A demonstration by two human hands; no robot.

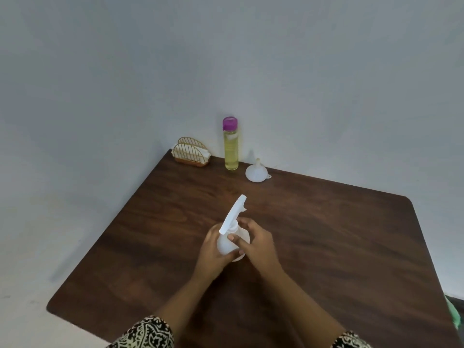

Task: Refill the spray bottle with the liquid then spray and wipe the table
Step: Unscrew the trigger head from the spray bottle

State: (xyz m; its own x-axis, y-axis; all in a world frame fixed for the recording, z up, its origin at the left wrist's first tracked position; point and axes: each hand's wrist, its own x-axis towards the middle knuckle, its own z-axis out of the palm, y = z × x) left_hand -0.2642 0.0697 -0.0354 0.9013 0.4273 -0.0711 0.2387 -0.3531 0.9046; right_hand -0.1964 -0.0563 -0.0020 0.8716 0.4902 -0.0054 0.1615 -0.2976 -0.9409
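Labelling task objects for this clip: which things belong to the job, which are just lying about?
Job: spray bottle, yellow liquid bottle, funnel, napkins in wire holder (likely for wiping), table.
Lying about: green object at right edge, unidentifiable.

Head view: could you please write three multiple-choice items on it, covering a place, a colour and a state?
1. Where is the funnel? A right of the tall bottle; B on a chair; C on the floor.
2. The tall bottle's cap is: A green; B purple; C black.
3. The spray bottle is: A lying untouched; B headless; C gripped by both hands, head on.
A: it stands just right of that bottle. B: the cap is purple. C: left hand and right hand grip it, head attached.
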